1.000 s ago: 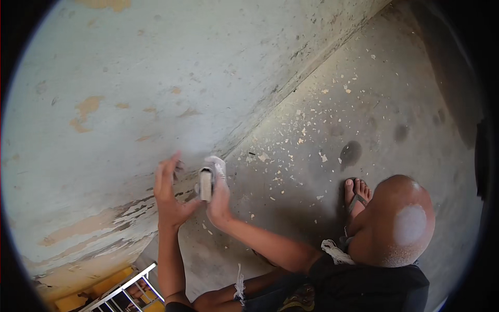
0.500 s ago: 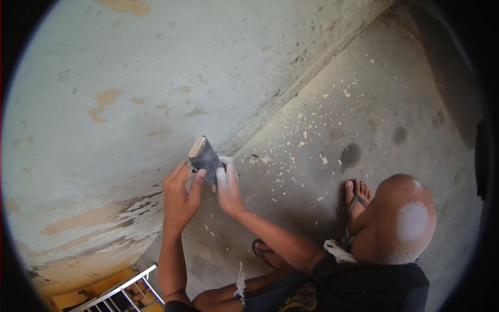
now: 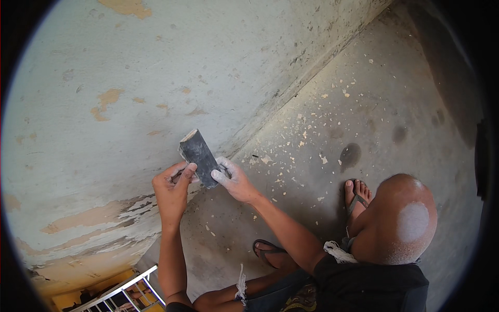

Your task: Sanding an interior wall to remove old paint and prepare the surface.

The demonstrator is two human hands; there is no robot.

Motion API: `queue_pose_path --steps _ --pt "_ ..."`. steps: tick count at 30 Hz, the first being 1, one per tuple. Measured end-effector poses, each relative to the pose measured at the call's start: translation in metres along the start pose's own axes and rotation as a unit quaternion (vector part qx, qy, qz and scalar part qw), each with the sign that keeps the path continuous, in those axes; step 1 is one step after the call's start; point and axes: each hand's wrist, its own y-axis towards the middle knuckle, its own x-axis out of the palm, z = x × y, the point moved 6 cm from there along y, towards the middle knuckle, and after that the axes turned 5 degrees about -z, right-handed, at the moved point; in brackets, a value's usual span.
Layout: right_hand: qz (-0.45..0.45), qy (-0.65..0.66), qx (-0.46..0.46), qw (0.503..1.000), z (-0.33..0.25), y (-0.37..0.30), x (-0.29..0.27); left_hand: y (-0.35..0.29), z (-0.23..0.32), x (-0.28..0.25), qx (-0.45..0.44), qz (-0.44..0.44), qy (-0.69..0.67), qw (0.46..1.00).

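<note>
While your right hand (image 3: 237, 182) clamps the block (image 3: 199, 156) by its near end, thumb on its dark face, presumably steadying it, your left hand (image 3: 172, 184) curls at its side; whether that grips, I can't tell. The block slants between both.

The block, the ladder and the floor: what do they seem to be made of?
Block: dark, matte, dusty sheet, perhaps sandpaper, around a pale core showing at the end; the core's material is unclear.
Ladder: probably bare aluminium, from its pale silvery sheen.
Floor: likely smooth, dull concrete, judging by its seamless, blotchy grey.
</note>
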Motion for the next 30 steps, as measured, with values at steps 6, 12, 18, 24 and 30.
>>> queue_pose_path --steps 6,12,18,24,30 --pt "-0.020 0.066 0.050 0.996 0.001 -0.003 -0.003 0.001 0.014 0.006 0.025 -0.010 0.079 0.997" --pt "-0.093 0.076 0.113 0.986 0.003 -0.007 -0.009 -0.001 0.011 0.012 0.013 -0.068 0.120 0.990" --pt "-0.044 0.040 0.101 0.993 0.026 -0.015 -0.021 0.004 0.012 0.025 0.018 -0.134 0.226 0.965" --pt "-0.034 0.040 0.106 0.993 0.038 -0.016 -0.026 0.007 0.002 0.028 0.038 -0.105 0.228 0.967" --pt "0.030 0.239 0.135 0.961 0.065 -0.039 0.006 0.008 -0.007 0.048 0.116 -0.077 0.394 0.908"
